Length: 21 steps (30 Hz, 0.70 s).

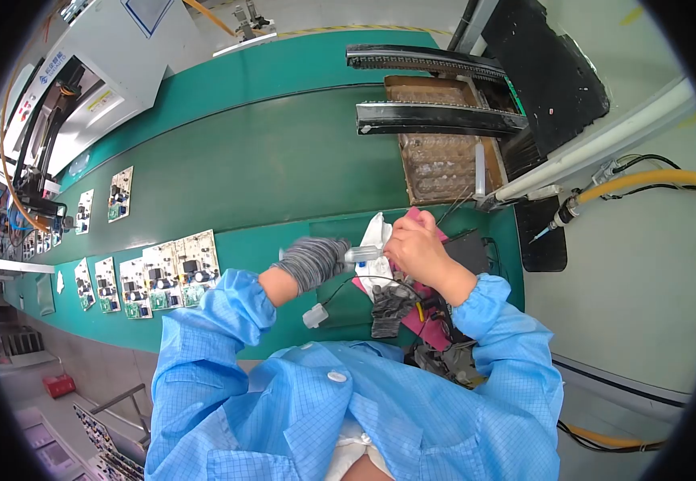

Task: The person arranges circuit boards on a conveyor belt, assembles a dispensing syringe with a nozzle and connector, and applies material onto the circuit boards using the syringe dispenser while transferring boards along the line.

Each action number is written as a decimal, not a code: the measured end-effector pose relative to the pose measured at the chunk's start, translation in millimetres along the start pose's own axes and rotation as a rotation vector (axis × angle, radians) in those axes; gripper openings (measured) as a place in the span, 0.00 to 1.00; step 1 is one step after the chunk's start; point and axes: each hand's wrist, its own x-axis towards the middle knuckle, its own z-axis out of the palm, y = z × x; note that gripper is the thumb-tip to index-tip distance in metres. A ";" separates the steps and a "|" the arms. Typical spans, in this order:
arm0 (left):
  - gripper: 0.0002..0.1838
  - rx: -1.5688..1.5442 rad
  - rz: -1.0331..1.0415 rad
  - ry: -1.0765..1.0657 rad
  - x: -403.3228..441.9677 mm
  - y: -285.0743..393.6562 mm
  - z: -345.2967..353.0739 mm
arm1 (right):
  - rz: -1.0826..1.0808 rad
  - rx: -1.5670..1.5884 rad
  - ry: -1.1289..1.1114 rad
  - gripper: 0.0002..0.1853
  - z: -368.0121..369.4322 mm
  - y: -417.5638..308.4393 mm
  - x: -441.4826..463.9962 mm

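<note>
My left hand, in a grey knitted glove, is closed around a clear plastic tube that resembles a syringe barrel. The tube points right, towards my bare right hand. The fingers of that hand are pinched together at the tube's end; what lies between them is hidden. Behind and below the hands is a crumpled white cloth or paper. A pink cloth lies partly under my right hand. Close by is an empty-looking grey glove. A small translucent plastic piece on a thin dark cord rests below my left hand.
Several circuit boards line the green bench at left; others lie on the dark green belt. Black rails cross a brown tray ahead. A dispenser with a blue tip hangs at right. Tools and cables clutter the bench near my right forearm.
</note>
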 end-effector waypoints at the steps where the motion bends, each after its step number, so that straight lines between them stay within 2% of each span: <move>1: 0.16 -0.178 -0.026 -0.062 1.4 -4.0 7.1 | -0.030 -0.080 -0.002 0.01 2.9 2.2 -1.6; 3: 0.16 -0.580 -0.107 -0.212 5.4 -16.1 23.1 | -0.098 -0.237 -0.007 0.01 10.0 11.2 -4.3; 5: 0.16 -0.932 -0.238 -0.282 6.4 -28.3 40.7 | 0.056 -0.210 0.042 0.02 20.9 38.8 -11.6; 7: 0.17 -1.213 -0.319 -0.259 6.5 -34.9 53.8 | 0.232 -0.187 0.040 0.03 34.3 66.0 -21.6; 8: 0.17 -1.297 -0.292 -0.205 8.1 -37.9 56.4 | 0.329 -0.177 0.015 0.03 41.9 77.1 -26.1; 9: 0.17 -1.359 -0.242 -0.141 8.8 -39.1 58.3 | 0.426 -0.165 -0.009 0.04 47.6 83.8 -28.1; 13: 0.18 -1.585 0.036 0.127 11.4 -45.4 63.1 | 0.525 -0.255 -0.102 0.05 79.5 94.3 -27.8; 17: 0.18 -1.507 0.023 0.323 6.3 -46.6 48.8 | 0.511 -0.336 -0.146 0.06 106.1 106.6 -27.6; 21: 0.21 -1.613 0.100 0.481 9.6 -58.8 49.1 | 0.513 -0.379 -0.196 0.05 97.1 98.0 -24.7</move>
